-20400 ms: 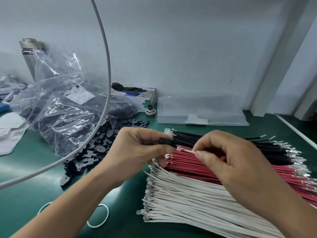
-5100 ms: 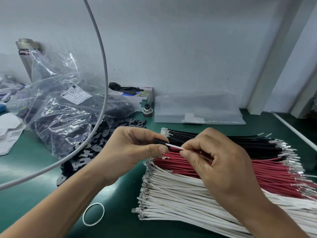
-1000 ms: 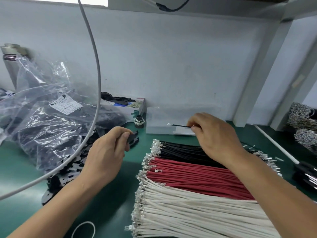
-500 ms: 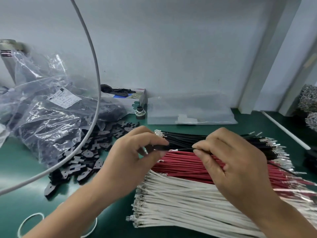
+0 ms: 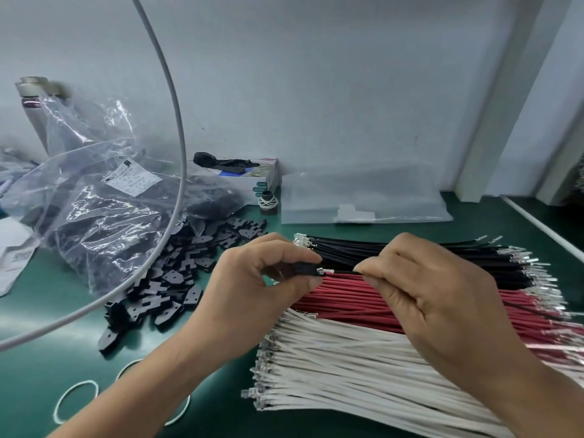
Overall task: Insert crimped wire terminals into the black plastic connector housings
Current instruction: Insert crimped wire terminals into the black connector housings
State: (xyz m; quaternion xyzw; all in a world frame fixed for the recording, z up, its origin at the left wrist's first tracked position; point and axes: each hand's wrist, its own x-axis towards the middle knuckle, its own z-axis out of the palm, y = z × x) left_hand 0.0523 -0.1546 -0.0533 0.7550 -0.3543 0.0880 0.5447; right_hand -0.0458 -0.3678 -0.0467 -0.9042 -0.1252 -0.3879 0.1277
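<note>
My left hand pinches a small black connector housing between thumb and fingers. My right hand pinches a black wire just behind its metal terminal, whose tip meets the housing's open end. Under both hands lie three rows of crimped wires: black wires at the back, red wires in the middle, white wires nearest me. A loose heap of black housings spreads on the green table to the left.
A clear plastic bag of black housings sits at the left. A small box, a black spool and a flat clear bag stand against the back wall. A grey cable arcs overhead. White rubber bands lie near the front edge.
One second ago my right hand held the black wire up by the wall and my left was over the housing heap. Both have come together, and the terminal now touches the housing.
</note>
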